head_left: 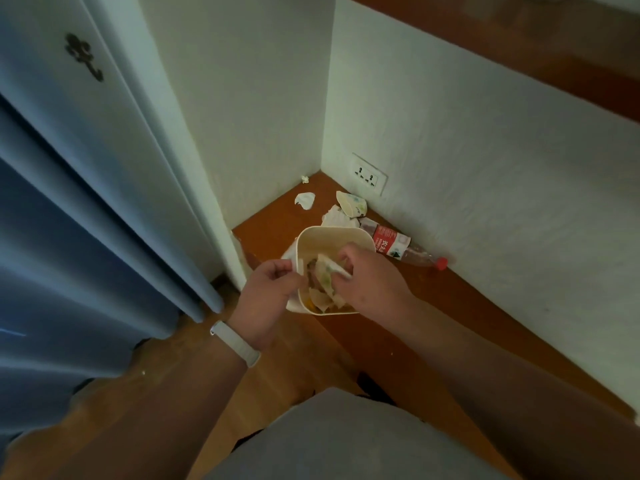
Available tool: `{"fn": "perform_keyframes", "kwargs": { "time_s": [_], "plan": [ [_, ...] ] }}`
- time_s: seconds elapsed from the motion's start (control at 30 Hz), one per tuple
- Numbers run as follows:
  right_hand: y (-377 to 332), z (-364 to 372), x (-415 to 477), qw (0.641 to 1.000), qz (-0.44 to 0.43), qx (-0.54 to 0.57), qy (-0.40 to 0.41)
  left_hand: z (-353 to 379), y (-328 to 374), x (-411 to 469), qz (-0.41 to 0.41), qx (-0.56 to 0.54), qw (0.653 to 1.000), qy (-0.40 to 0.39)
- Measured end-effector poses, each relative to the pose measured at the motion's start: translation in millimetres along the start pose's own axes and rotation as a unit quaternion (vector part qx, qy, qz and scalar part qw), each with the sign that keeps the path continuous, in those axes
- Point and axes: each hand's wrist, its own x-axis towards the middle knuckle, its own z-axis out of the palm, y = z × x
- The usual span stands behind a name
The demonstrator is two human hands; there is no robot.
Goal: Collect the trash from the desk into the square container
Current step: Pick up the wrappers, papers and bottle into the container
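The square container (313,237), cream-coloured with rounded corners, sits at the near left end of the brown worktop (433,306), already partly filled with crumpled paper and scraps. The left hand (268,289) is closed on its near left rim, thumb and fingers pinching the wall; a pale band (235,342) circles that wrist. The right hand (367,282) reaches over the opening from the right, its fingers closed around a crumpled wad of paper (327,271) held just inside the container.

Just behind the container lies a flattened piece of white paper (336,218), and touching it a paper cup (351,204) tipped on its side, mouth toward the left. To the right, close along the wall, a plastic bottle (405,249) with a red label and red cap lies on its side. Farther back toward the corner rests a crumpled white tissue (304,199), and beyond it, against the wall, a smaller scrap (304,179). A double wall socket (369,174) sits low on the right wall. A blue curtain (69,254) hangs at the left.
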Motion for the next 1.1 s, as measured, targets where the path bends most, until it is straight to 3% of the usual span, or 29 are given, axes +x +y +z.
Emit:
{"fn": "perform_keyframes", "kwargs": {
  "time_s": [0.23, 0.43, 0.67, 0.83, 1.1],
  "plan": [
    [23, -8, -14, 1.0, -0.012, -0.014, 0.018, -7, -3, 4, 0.003, -0.006, 1.0, 0.0],
    [66, -12, 1, 0.999, 0.034, 0.012, 0.028, -13, -3, 11, -0.013, -0.029, 0.999, 0.019],
    [117, 21, 47, 0.996, 0.065, -0.032, -0.053, -20, 9, 18, -0.013, -0.028, 0.998, 0.055],
    [131, 49, 78, 0.99, 0.025, -0.08, -0.116, -25, 15, 18, -0.011, -0.047, 0.995, 0.086],
    [117, 79, 132, 0.978, -0.108, -0.15, -0.102, -34, 25, 15, -0.018, -0.056, 0.988, 0.143]
  ]
}}
